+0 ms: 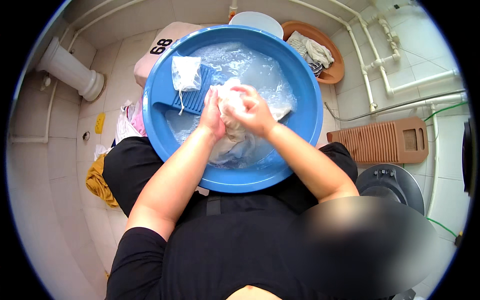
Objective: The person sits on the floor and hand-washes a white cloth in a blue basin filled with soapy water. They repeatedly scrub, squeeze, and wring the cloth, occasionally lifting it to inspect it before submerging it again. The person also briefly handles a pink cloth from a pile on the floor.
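A large blue basin of sudsy water stands between my knees. Over it, my left hand and my right hand are closed on a wet white cloth from its two sides. The cloth's lower part hangs down into the water, and its full shape is hidden by my hands and the suds. Just beyond my left hand is the ridged blue washboard built into the basin. A small white mesh drawstring bag lies on that washboard, its cord trailing over the ridges.
Behind the basin are a white bucket and a brown tub with laundry. A brown washboard lies at right, near white pipes. Mustard cloth and other clothes sit by my left knee, and a pale pink garment lies farther back.
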### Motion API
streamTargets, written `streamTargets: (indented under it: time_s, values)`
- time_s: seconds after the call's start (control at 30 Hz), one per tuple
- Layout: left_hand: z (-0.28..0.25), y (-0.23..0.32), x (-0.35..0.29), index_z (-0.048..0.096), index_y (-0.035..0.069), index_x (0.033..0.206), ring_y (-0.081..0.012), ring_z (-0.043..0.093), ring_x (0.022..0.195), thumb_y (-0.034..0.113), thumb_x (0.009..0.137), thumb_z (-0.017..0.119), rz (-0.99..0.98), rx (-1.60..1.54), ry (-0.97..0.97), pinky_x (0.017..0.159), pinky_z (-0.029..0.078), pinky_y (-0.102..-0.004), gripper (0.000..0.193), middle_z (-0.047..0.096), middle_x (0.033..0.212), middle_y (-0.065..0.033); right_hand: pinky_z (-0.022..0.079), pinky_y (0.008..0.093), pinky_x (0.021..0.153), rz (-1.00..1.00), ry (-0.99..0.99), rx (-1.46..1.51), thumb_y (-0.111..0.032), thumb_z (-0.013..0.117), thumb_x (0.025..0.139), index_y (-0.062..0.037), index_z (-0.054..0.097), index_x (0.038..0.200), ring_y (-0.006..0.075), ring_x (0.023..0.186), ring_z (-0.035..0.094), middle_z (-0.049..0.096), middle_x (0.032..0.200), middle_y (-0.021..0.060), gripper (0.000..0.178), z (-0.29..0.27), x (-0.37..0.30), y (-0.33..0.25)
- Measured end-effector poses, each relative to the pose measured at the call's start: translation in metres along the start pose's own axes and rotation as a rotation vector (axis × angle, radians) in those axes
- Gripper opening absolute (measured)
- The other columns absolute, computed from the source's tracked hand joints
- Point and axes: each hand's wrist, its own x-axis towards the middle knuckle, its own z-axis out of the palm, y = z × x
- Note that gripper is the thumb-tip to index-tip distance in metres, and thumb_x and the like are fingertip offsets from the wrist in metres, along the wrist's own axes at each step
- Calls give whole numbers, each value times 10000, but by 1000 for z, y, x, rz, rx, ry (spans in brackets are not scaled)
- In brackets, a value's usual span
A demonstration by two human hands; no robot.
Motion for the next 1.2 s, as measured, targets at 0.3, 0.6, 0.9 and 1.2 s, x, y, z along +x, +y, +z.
streamTargets:
  time_s: [0.3,0.6,0.9,1.2]
  values:
    - [-45,-12,13,536,66,992,-202,580,809,314,909,415,14,323,-245,716,492,-349,288,582,921,-78,458,364,547,-508,88,-250,-331,669,635,-111,530,598,270,603,559,579,760,92,263,30,-12,-36]
    - [-30,0,-3,565,89,934,-212,576,868,410,871,442,-427,19,-176,722,485,-363,350,597,884,-86,445,371,543,-14,91,-99,-228,626,691,-47,547,596,315,595,555,555,631,148,219,32,-17,-27]
    - [22,-2,-16,439,14,1120,-184,538,926,238,900,462,91,241,199,796,455,-296,316,532,1035,-95,454,389,796,692,316,-489,-464,642,720,-52,610,888,337,899,575,595,886,156,446,-16,18,82]
    - [9,9,-7,436,5,1123,-119,524,892,79,854,538,504,424,306,783,436,-237,297,533,1002,-68,433,353,871,852,-314,-542,-423,649,721,-24,540,1133,300,994,571,567,1124,165,584,-19,6,81]
